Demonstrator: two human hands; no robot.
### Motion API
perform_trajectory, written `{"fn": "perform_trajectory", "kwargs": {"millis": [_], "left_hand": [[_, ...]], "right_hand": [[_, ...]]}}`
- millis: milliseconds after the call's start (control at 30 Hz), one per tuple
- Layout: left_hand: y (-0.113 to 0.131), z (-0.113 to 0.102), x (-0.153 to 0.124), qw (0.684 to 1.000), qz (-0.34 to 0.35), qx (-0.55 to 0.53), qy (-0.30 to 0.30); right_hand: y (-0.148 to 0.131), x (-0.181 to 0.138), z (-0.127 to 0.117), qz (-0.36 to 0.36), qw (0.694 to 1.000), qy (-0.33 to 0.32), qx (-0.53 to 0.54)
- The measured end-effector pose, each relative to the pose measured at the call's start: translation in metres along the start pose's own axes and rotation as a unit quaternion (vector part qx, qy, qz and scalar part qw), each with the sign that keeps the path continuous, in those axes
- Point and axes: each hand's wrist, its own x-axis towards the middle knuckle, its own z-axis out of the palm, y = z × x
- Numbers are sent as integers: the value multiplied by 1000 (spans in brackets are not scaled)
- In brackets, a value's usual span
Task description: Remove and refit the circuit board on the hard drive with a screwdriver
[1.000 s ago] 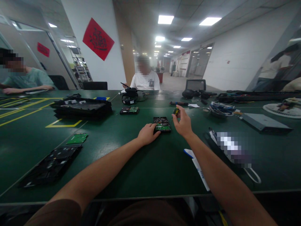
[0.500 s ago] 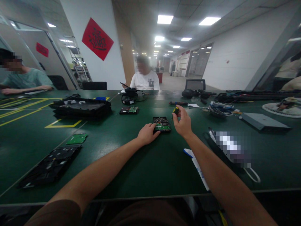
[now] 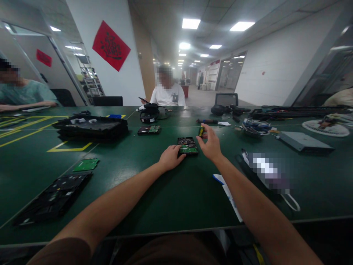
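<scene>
A hard drive [image 3: 188,148] with a green circuit board lies on the green table in front of me. My left hand [image 3: 171,157] grips its left side, fingertips on the board's edge and thumb along the near side. My right hand [image 3: 211,143] is just right of the drive and holds a small screwdriver [image 3: 201,131] by its black and yellow handle. The handle points up; the shaft and tip are too faint to make out. Another drive with an exposed board [image 3: 149,130] lies farther back on the left.
Left are stacked black trays [image 3: 91,127], a loose green circuit board [image 3: 86,164] and a flat black plastic part [image 3: 53,198]. Right are another screwdriver [image 3: 207,121], a bundle of cables [image 3: 256,127], a grey metal box [image 3: 305,141] and a white-and-blue packet [image 3: 231,200]. A person [image 3: 168,92] sits opposite.
My right hand and the screwdriver have moved slightly left and the handle's tilt has changed. My left hand stays on the hard drive. The whole view has shifted a little.
</scene>
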Motion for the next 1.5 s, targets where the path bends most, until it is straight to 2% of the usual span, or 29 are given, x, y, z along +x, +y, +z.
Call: {"fn": "perform_trajectory", "kwargs": {"millis": [400, 533, 767, 1500], "left_hand": [[3, -3, -1, 1000, -6, 1, -5], [2, -3, -1, 1000, -6, 0, -7], [1, -2, 0, 1000, -6, -3, -9], [1, -3, 0, 1000, -4, -8, -9]], "right_hand": [[-3, 0, 1, -1, 1000, -2, 14], [-2, -1, 0, 16, 1000, 10, 12], [-1, 1, 0, -2, 1000, 25, 11], [0, 1, 0, 5, 999, 45, 0]]}}
